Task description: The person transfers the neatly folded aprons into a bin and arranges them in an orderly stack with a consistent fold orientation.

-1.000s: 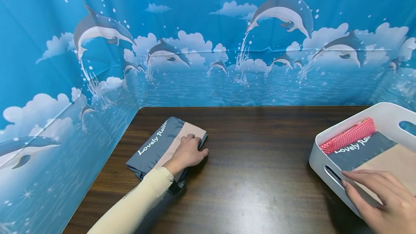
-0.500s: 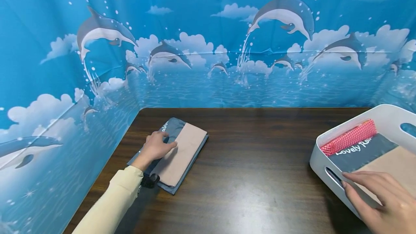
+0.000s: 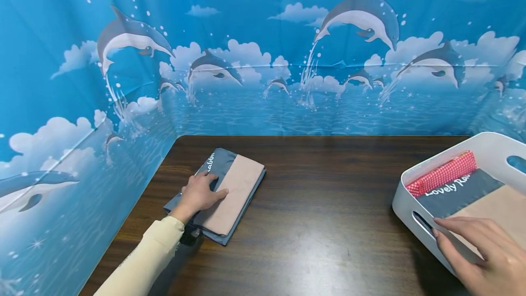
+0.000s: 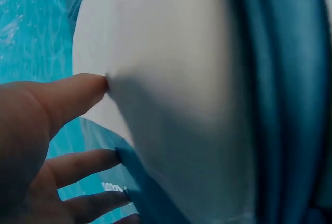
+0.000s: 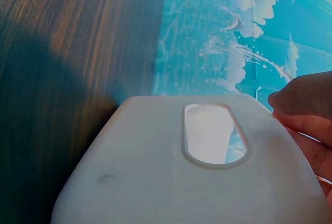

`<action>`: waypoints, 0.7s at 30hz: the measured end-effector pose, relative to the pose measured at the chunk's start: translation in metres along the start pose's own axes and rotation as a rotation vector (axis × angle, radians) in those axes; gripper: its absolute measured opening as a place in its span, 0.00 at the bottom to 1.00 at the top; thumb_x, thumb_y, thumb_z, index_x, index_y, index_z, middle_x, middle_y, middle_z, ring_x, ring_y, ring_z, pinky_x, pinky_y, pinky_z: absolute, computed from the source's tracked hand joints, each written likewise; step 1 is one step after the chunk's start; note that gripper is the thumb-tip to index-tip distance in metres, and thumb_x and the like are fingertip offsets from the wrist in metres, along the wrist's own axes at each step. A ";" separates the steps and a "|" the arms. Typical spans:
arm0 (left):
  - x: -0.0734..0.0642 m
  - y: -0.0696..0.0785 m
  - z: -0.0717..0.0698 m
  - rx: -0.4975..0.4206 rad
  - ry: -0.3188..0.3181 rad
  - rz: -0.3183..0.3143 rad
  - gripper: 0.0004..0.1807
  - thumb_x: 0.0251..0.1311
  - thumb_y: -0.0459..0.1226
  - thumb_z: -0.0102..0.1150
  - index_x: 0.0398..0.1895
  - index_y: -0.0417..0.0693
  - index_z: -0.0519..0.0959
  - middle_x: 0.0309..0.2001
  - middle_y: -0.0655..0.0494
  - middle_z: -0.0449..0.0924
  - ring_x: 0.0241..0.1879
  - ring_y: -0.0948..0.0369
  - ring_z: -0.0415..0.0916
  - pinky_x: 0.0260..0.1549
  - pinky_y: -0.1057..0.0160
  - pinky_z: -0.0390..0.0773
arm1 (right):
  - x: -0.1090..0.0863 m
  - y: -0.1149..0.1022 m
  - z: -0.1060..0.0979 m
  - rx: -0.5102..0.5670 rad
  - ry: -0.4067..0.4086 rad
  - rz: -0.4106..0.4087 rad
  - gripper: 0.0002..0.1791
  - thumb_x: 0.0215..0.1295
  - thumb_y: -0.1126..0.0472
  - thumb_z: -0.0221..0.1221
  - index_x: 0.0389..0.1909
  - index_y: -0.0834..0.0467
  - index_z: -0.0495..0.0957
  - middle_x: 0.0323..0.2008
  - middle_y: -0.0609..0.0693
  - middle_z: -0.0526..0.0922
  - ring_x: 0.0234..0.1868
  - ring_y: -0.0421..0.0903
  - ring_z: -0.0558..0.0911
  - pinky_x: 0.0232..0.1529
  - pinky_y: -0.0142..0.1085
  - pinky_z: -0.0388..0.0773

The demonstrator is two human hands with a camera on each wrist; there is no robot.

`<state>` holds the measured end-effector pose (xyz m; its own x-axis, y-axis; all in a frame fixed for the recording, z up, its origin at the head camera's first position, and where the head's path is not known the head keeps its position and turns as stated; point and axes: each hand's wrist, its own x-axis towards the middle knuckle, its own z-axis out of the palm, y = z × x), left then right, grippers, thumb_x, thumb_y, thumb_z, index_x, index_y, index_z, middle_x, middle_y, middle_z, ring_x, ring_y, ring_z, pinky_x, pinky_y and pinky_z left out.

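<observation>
My left hand (image 3: 200, 193) lies palm down over a folded grey and beige cloth item (image 3: 242, 182) with white lettering, on the left part of the table. Its fingers are spread and nearly straight, with the fingertips on the grey part and the thumb at the beige one. In the left wrist view the thumb and fingertips of the left hand (image 4: 57, 130) meet the cloth's surface. Far to the right, my right hand (image 3: 489, 250) pinches the rim of a white plastic bin (image 3: 404, 211) near its handle slot. The hand covers part of the bin's near side.
Inside the bin lie a red checked bundle (image 3: 445, 175) and another folded grey and beige cloth item (image 3: 489, 195) with lettering. Dark wooden table (image 3: 320, 204) spans between the hands. A dolphin-print curtain (image 3: 255, 35) borders the table behind and on the left.
My left hand has moved left from the cloth item's beige strip onto its grey lettered part. The cloth has shifted slightly right in the latest half second. My right hand has stayed at the bin's rim.
</observation>
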<state>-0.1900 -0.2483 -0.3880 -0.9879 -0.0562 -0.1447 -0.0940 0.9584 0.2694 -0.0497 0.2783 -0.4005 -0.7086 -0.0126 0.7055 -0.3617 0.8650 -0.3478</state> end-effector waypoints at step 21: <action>-0.022 0.054 0.029 -0.014 0.021 0.124 0.33 0.73 0.53 0.64 0.72 0.41 0.78 0.77 0.29 0.68 0.76 0.29 0.62 0.67 0.23 0.67 | 0.029 -0.066 0.037 0.029 -0.150 -0.248 0.39 0.80 0.27 0.40 0.41 0.50 0.92 0.43 0.46 0.90 0.47 0.47 0.85 0.66 0.19 0.70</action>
<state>-0.1695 -0.1871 -0.3979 -0.9944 0.0560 -0.0892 0.0271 0.9545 0.2971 -0.0686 0.2023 -0.3795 -0.6775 -0.2978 0.6725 -0.5508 0.8114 -0.1957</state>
